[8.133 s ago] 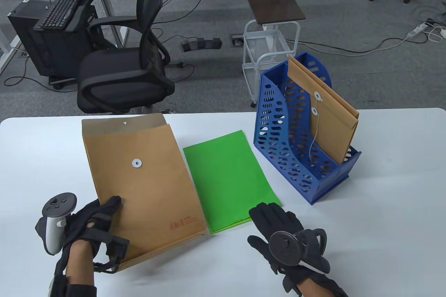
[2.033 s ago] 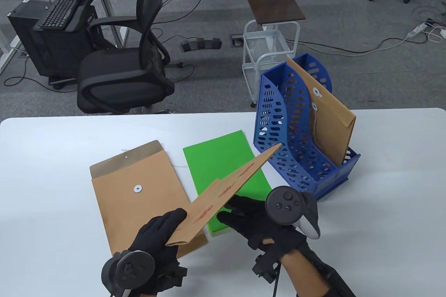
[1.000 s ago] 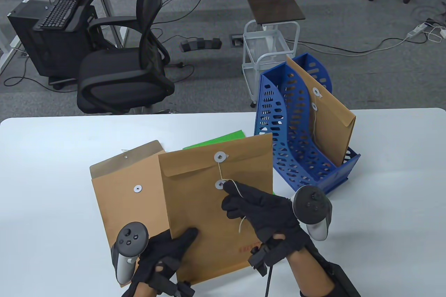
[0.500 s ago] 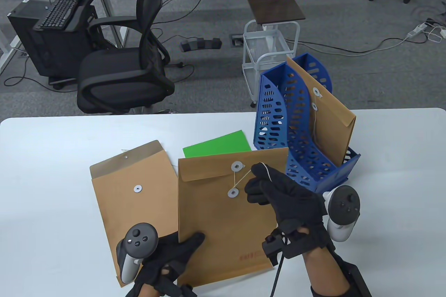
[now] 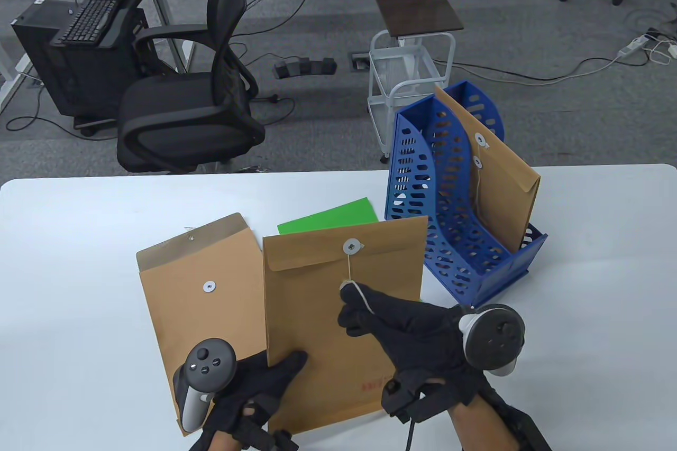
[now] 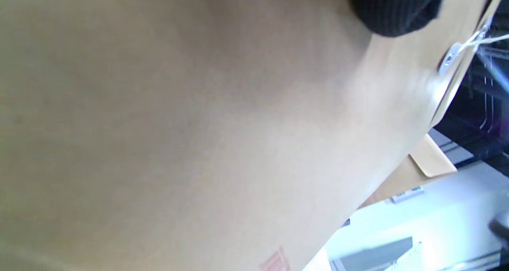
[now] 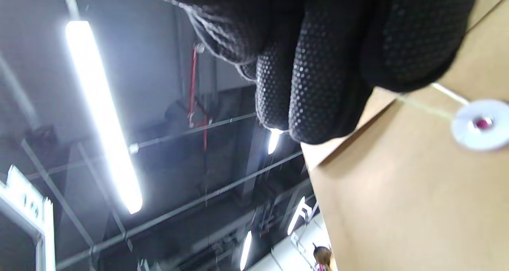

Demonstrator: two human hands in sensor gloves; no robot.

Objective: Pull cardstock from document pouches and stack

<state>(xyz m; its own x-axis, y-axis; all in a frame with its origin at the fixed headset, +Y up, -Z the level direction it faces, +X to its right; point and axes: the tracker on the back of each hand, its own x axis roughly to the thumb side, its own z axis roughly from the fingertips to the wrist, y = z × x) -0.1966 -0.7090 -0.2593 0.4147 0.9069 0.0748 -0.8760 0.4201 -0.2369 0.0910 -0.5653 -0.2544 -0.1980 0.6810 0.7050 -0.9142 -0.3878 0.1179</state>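
While its long axis runs away from the person, flap end far, the pouch is gripped by the left hand; its string is pinched between right hand fingertips.

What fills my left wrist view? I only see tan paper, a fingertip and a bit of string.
Observer: A closed kraft pouch; the left hand grips its lower left corner.
Operator: Who has the string?
Observer: The right hand pinches the string, which runs up to the flap button.
Operator: Any cardstock out?
Observer: Green cardstock lies on the table, partly behind that pouch, beside an open pouch.
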